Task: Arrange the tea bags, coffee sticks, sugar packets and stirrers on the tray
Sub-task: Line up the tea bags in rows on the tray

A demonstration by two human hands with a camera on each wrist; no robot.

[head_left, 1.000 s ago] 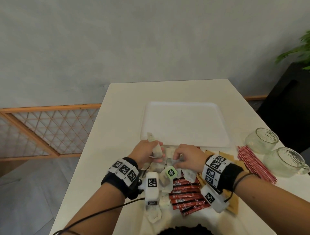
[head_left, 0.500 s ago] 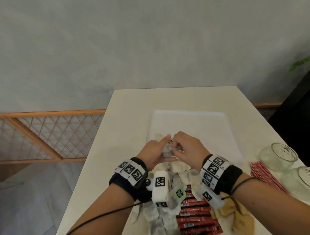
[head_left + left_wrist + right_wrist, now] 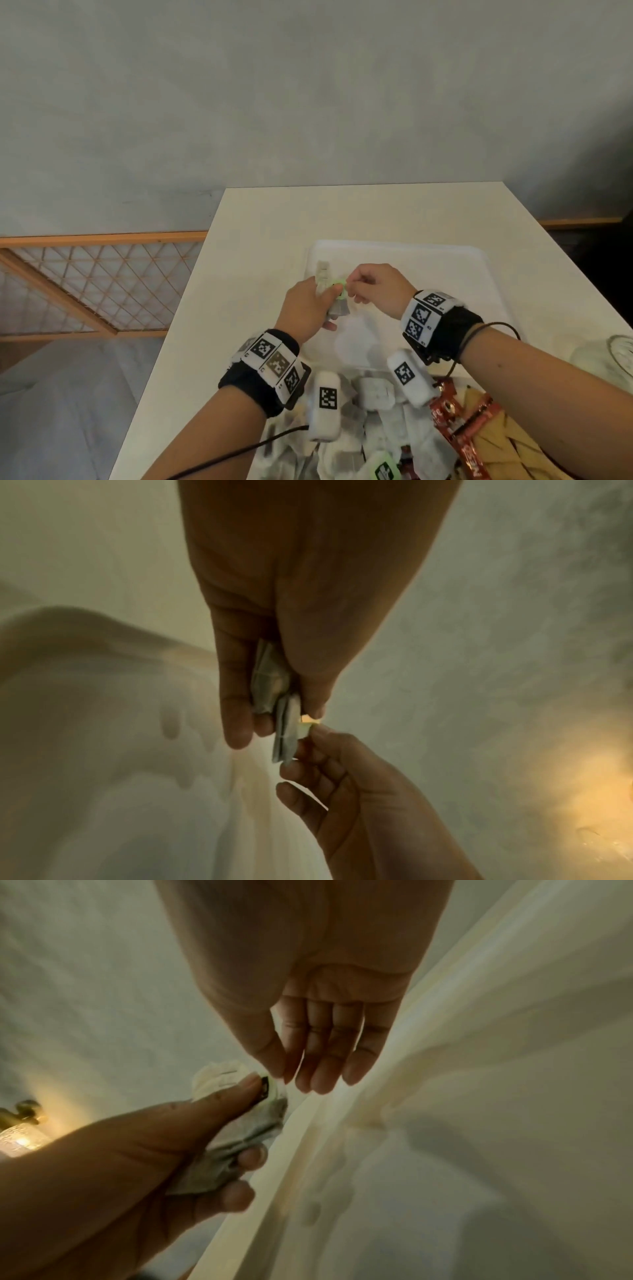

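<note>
Over the near left part of the white tray (image 3: pixel 445 270), my left hand (image 3: pixel 318 305) grips a small stack of pale tea bags (image 3: pixel 323 274). In the left wrist view the tea bags (image 3: pixel 270 688) sit between its thumb and fingers. My right hand (image 3: pixel 356 291) meets it from the right and pinches the green paper tag (image 3: pixel 339 284) of one bag. The right wrist view shows the tag (image 3: pixel 265 1089) under the left thumb, with my right hand's (image 3: pixel 284 1074) thumb and forefinger tips at it. More tea bags (image 3: pixel 375 392) lie piled near the table's front edge.
Red coffee sticks (image 3: pixel 459 431) and tan sugar packets (image 3: pixel 507 452) lie at the near right, beside the tea bag pile. A glass jar (image 3: pixel 613 356) stands at the right edge. A wooden lattice rail (image 3: pixel 85 284) runs left of the table (image 3: pixel 260 240).
Both hands have lifted from the tea bag pile and moved forward over the tray's near left part, the left one carrying tea bags. The right hand now pinches a green tag.
</note>
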